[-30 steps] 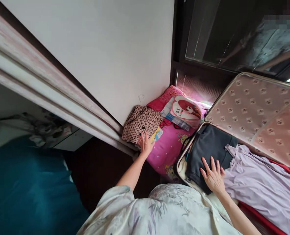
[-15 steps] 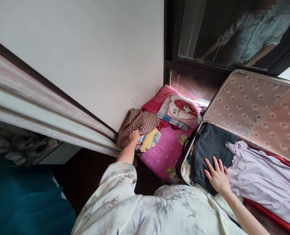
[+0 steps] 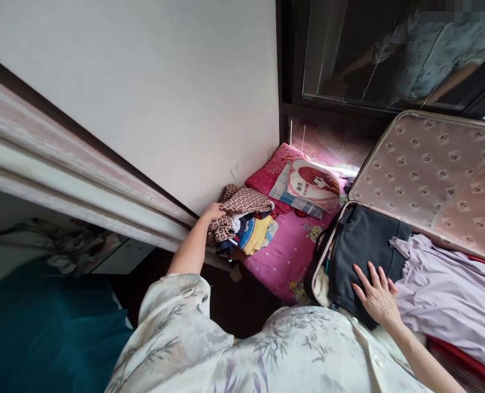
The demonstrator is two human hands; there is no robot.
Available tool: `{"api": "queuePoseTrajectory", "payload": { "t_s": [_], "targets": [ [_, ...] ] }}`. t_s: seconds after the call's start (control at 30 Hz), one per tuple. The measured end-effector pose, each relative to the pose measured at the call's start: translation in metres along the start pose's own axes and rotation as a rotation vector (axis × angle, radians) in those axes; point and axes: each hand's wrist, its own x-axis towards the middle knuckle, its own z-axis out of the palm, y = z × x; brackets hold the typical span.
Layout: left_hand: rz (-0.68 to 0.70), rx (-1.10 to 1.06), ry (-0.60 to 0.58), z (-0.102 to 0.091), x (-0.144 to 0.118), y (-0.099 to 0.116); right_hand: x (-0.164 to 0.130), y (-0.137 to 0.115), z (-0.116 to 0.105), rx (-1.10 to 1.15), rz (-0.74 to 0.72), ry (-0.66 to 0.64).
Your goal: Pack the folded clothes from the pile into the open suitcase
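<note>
My left hand (image 3: 214, 212) is closed on the near-left edge of a brown patterned cloth (image 3: 246, 200). This cloth lies bunched over a pile of clothes, where a yellow garment (image 3: 259, 233) and blue and dark pieces show; my left fingertips are partly hidden in its folds. My right hand (image 3: 377, 295) rests flat with fingers spread on a folded dark grey garment (image 3: 363, 256) inside the open suitcase (image 3: 314, 275). Beside that garment, a crumpled pale lilac garment (image 3: 451, 295) fills much of the suitcase.
Under the clothes pile lies pink bedding (image 3: 283, 256). Behind it are a red pillow (image 3: 267, 169) and a heart-shaped printed piece (image 3: 314, 185). The suitcase lid (image 3: 431, 164) leans up toward the dark window frame. A white wall and curtain (image 3: 82, 169) bound the left side.
My left hand has shifted left and back along the brown cloth, uncovering more blue and dark clothes below. My right hand stays on the dark garment. The view has turned slightly left.
</note>
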Motion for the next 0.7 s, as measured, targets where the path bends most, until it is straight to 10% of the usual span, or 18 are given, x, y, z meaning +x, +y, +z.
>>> {"api": "queuePoseTrajectory", "payload": {
  "t_s": [0.47, 0.7],
  "targets": [
    [-0.073, -0.235, 0.023, 0.011, -0.004, 0.007, 0.002, 0.002, 0.002, -0.020, -0.001, -0.014],
    [-0.130, -0.434, 0.055, 0.047, -0.033, 0.019, 0.002, 0.000, 0.000, -0.008, 0.021, -0.027]
  ]
}}
